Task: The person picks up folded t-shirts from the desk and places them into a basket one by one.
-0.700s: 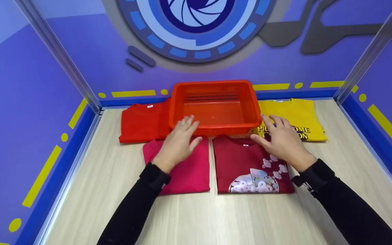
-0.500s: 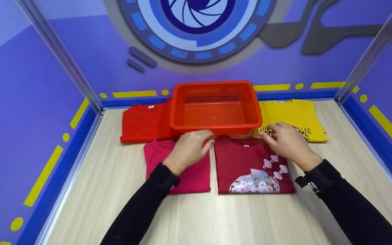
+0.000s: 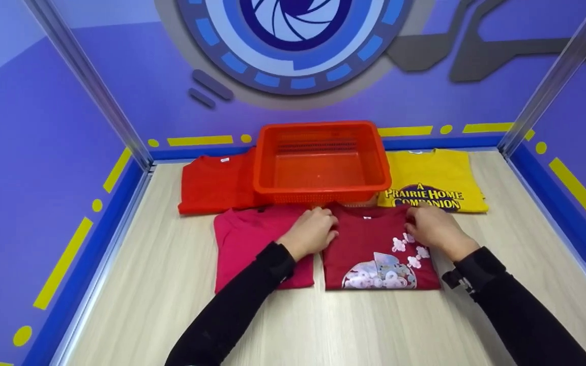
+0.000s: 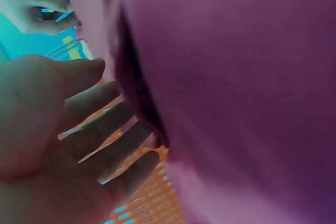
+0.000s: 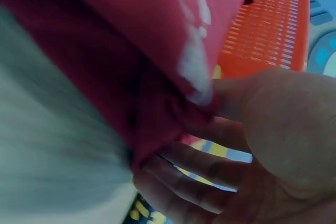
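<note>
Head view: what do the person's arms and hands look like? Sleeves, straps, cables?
Left hand and right hand: no gloves. Left sleeve and right sleeve: long, plain black. Black left band and right band at the wrists; a small silvery fitting shows at the right one. No cables visible.

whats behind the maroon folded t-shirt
Behind the maroon t-shirt sit the orange plastic basket and, to its right, the yellow t-shirt, whose lower edge the right hand partly hides.
</note>
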`<state>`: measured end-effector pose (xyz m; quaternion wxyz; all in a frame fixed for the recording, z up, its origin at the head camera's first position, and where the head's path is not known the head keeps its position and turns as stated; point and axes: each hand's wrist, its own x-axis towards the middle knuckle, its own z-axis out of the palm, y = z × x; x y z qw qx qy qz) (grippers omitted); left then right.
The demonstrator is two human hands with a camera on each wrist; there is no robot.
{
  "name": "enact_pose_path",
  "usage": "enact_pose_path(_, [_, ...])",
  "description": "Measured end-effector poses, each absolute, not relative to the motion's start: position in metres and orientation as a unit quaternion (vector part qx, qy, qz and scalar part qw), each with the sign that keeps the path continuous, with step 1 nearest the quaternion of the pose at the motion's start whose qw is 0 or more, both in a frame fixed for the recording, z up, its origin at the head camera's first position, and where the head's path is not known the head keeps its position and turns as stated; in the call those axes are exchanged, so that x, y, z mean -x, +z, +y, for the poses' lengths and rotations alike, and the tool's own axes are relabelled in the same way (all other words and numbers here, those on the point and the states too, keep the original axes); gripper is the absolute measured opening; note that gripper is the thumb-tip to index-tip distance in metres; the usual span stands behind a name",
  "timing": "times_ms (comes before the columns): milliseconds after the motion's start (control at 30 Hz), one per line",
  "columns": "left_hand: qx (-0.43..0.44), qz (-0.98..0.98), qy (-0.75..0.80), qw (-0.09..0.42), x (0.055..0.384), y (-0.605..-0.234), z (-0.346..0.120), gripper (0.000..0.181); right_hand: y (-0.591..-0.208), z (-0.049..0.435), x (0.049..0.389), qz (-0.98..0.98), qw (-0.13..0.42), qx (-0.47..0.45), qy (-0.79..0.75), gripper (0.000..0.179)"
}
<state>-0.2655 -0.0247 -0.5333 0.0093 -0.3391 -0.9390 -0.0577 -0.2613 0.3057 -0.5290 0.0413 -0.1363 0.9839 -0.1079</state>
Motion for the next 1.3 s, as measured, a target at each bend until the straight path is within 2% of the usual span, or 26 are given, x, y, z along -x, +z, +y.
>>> enact_pose_path(167, [0.335,-0.941,-0.038,-0.027,0.262,-0.534,-0.026,0.03,-0.533,0.305,0.258,0.984,0.024,0.143,-0.104,0.021])
enact_pose_path(267, [0.333,-0.942,-0.038,-0.028,0.263,-0.531,-0.027,0.031,-0.529,0.307,0.258,0.983,0.038,0.134,-0.121,0.023])
enact_pose_path(433, [0.291,-0.955,-0.053,0.037,0.271,-0.527,-0.024,0.028,-0.511,0.317,0.267,0.986,0.053,0.07,-0.142,0.032])
enact_pose_path(533, [0.263,-0.962,-0.042,0.056,0.276,-0.527,-0.02,0.029,-0.503,0.32,0.274,0.988,0.074,0.046,-0.127,0.036])
enact_pose_path(833, [0.237,-0.971,-0.04,0.001,0.288,-0.535,-0.005,0.029,-0.517,0.306,0.281,0.983,0.124,0.044,-0.129,0.042])
enact_pose_path(1067, [0.238,-0.97,-0.043,-0.003,0.293,-0.54,-0.002,0.028,-0.524,0.309,0.281,0.979,0.127,0.053,-0.148,0.036])
enact_pose_path(1233, [0.213,-0.974,-0.041,-0.058,0.296,-0.535,-0.001,0.027,-0.527,0.308,0.282,0.975,0.132,0.052,-0.171,0.036])
enact_pose_path(1300, [0.206,-0.976,-0.046,-0.063,0.307,-0.548,0.0,0.026,-0.528,0.308,0.282,0.974,0.129,0.048,-0.178,0.036])
